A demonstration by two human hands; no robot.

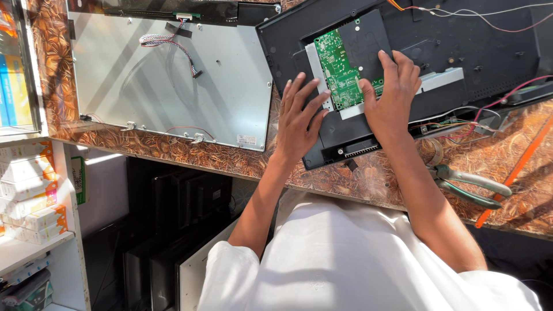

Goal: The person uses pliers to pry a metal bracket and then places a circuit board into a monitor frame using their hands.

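- Left hand (299,118): fingers (315,92) spread apart and flat, tips touching the left edge of the green circuit board (341,68), clamped on nothing.
- Right hand (391,92): fingers together, pressing on the board's right side.
- The board lies on a grey metal plate (314,63) inside the black monitor back cover (461,52) on the patterned worktop (190,151).
- Left of the cover, a silver display panel (167,80); near the right forearm, green-handled pliers (469,187).

Single head-worn camera, looking steeply down from close above the patterned countertop (173,151); arms enter from the bottom edge.
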